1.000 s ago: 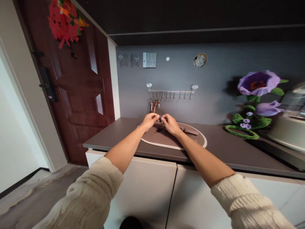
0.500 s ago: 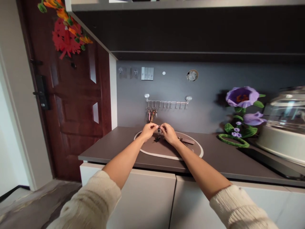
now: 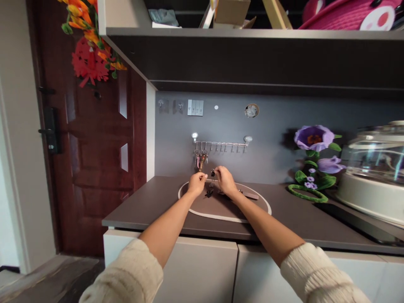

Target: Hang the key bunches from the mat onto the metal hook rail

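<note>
My right hand pinches a key ring between thumb and fingertips, and small dark keys dangle from it over the mat. To its left, my left hand has thumb and index finger pressed together, a short gap away from the ring. Whether anything tiny sits in that pinch I cannot make out. Below the hands lies an oval brown mat with a pale rim. A small dark object rests on it between the hands. A flat brown strip lies partly behind my right wrist.
Behind the hands, a clear hook rail is fixed to the grey wall, with several keys on its left hooks. Purple flowers and a clear-domed appliance stand at the right. A shelf overhangs the counter.
My hands have moved apart; the left has come off the key ring, and the ring stays in my right hand. The view has tilted up slightly, showing more of the shelf.
</note>
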`<state>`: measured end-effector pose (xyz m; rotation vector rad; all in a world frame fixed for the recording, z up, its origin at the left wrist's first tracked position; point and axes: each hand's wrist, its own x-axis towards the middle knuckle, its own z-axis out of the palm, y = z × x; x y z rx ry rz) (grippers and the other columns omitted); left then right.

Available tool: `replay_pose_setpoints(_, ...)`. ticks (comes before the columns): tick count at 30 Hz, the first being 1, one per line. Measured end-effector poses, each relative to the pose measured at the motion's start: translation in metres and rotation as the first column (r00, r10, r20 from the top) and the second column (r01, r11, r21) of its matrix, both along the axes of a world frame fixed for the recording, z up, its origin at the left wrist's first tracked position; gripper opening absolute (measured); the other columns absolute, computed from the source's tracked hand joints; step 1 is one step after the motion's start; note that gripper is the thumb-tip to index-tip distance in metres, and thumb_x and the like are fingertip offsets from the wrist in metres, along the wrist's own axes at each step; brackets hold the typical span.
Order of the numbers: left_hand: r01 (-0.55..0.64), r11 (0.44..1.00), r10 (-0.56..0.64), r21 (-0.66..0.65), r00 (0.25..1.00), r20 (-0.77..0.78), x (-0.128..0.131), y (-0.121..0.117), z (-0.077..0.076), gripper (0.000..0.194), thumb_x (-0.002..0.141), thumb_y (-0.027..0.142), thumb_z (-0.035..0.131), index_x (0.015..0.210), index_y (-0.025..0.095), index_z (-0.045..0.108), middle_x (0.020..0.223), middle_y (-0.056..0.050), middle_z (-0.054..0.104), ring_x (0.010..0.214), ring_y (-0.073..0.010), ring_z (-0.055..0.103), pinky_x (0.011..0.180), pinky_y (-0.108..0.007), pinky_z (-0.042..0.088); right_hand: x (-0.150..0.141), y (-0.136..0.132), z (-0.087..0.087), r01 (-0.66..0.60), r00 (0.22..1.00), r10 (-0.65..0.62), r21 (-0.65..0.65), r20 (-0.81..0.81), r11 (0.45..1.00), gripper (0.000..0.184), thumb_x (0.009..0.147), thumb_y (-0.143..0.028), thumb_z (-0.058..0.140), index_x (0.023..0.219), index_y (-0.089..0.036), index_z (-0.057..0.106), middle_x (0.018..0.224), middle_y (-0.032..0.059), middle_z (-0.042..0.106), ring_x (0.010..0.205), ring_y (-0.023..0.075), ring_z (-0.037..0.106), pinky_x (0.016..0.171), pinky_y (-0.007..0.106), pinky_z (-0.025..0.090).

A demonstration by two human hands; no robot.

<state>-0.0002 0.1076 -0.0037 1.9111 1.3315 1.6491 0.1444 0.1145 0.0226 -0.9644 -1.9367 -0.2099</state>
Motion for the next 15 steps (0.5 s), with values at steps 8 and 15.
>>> replay_pose_setpoints(8, -0.121, 0.992, 0.116, -0.021, 0.98, -0.162, 0.003, -0.007, 0.002, 0.027, 0.079, 0.028, 0.043, 0.066, 0.014, 0.062, 0.066, -0.004, 0.062, 0.061, -0.0123, 0.051, 0.06, -0.023, 0.035, -0.008, 0.028, 0.031, 0.017, 0.982, -0.034, -0.092, -0.183, 0.996, 0.013, 0.079, -0.024, 0.036, 0.074, -0.018, 0.047, 0.072, 0.0032, 0.054, 0.066, 0.0142, 0.046, 0.067, 0.027, 0.036)
replay_pose_setpoints(15, -0.235, 0.972, 0.229, 0.018, 0.921, -0.316, 0.003, -0.011, 0.004, 0.027, 0.081, 0.027, 0.041, 0.07, 0.015, 0.063, 0.075, -0.007, 0.064, 0.07, -0.0149, 0.054, 0.065, -0.025, 0.035, -0.021, 0.052, 0.064, 0.048, 0.946, -0.097, -0.164, -0.309, 0.985, 0.011, 0.076, -0.02, 0.038, 0.074, -0.018, 0.049, 0.071, 0.0026, 0.056, 0.066, 0.0131, 0.047, 0.07, 0.028, 0.038)
